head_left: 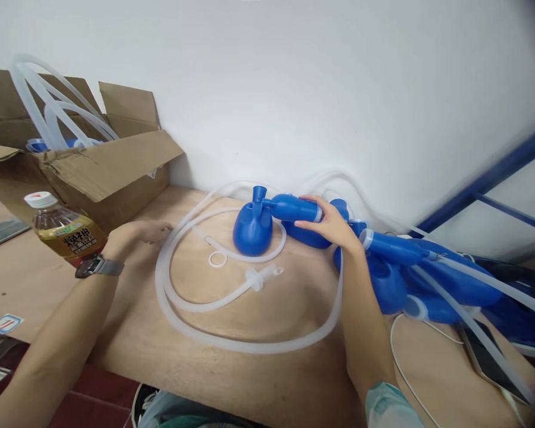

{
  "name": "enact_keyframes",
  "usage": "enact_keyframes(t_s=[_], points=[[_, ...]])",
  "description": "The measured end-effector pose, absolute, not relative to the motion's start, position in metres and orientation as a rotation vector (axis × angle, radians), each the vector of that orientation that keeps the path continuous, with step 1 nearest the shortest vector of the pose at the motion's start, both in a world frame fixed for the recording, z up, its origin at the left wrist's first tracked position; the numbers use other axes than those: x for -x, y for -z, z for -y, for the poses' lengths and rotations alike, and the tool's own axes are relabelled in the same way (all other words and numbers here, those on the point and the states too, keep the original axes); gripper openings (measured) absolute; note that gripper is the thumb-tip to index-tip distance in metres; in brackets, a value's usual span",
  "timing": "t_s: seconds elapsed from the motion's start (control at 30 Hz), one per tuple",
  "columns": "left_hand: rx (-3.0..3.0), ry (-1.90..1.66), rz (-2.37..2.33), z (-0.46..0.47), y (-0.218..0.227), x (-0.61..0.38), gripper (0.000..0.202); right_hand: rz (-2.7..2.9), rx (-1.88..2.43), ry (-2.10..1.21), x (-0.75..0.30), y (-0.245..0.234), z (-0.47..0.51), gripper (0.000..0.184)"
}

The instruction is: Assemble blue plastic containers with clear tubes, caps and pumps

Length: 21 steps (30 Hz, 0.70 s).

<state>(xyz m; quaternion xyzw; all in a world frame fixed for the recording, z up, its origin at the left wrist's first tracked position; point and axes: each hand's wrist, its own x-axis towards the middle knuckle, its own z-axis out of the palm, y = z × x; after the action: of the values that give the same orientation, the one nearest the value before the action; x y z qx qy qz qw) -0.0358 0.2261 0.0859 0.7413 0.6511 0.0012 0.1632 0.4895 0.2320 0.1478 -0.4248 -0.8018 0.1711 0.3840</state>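
Observation:
My right hand (330,223) is wrapped round the white-ringed end of a blue plastic bottle-shaped cup (294,207). Its narrow end points left, close to the spout of a round blue container (252,230) standing on the table. My left hand (138,233), with a watch at its wrist, is beside the left bend of a coiled translucent tube (163,279). Its fingers are slightly bent and apart, the tips close to the tube; whether they touch it I cannot tell. Inside the coil lie a white ring (218,258) and a clear flanged connector (258,278).
An open cardboard box (116,166) with tubes and blue parts stands at the back left. A drink bottle (69,232) is beside my left wrist. More blue containers (432,267), a phone (490,356) and a white cable (396,362) lie at the right. A white wall rises behind.

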Motion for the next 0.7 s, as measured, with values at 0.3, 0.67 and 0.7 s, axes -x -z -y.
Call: enact_keyframes(t_s=[0.3, 0.67, 0.7], points=[[-2.526, -0.177, -1.340, -0.164, -0.098, -0.097, 0.061, 2.013, 1.065, -0.359, -0.495, -0.166, -0.215, 0.066], [-2.461, -0.250, -1.207, -0.149, -0.037, -0.185, 0.087, 1.907, 1.148, -0.482, -0.522, -0.181, -0.197, 0.062], [-2.435, -0.301, -1.204, -0.154, -0.047, -0.181, 0.085, 1.914, 1.153, -0.483, -0.526, -0.182, -0.196, 0.063]])
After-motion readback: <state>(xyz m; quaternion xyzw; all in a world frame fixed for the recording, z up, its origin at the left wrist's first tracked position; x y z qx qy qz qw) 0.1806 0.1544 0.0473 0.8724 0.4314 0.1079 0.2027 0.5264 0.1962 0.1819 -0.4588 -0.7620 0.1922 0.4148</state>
